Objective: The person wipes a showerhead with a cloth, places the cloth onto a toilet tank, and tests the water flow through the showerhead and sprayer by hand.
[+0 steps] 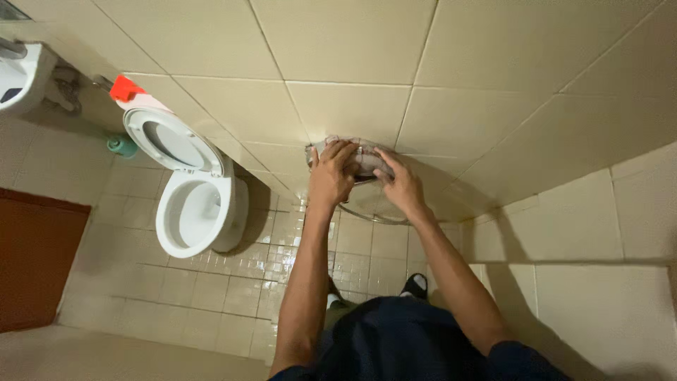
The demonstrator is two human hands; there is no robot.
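Because the cloth (356, 156) has to stay flat against the tiled wall (338, 70), we are pressing it there with our left hand (330, 176) and right hand (400, 185), fingers spread rather than clenched, well apart from the toilet (194, 204).

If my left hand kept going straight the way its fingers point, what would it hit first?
The left hand already lies on the cloth; straight on is probably the tiled wall behind it.

Dim, yellowish light (edges bowed); corner shadows, perhaps slightly soft.
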